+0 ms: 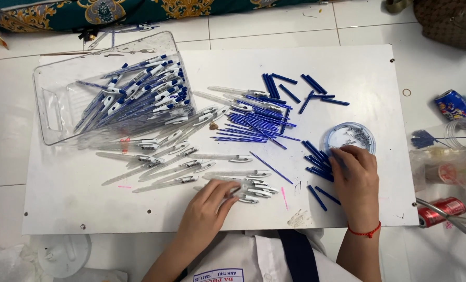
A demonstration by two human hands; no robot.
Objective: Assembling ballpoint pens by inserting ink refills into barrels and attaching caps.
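Head view: left hand [208, 206] pinches a clear pen barrel [243, 190] lying crosswise on the worktop [348, 68]; right hand [354, 177], fingers curled down, touches blue caps [316, 162] just left of it.

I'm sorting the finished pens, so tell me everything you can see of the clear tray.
The tray is a clear plastic rectangle with rounded corners, low walls and a cut-out handle at its left end. It sits askew on the white board's upper left, overhanging the edge slightly. Assembled blue-and-white pens fill its right half. Neither hand touches it.
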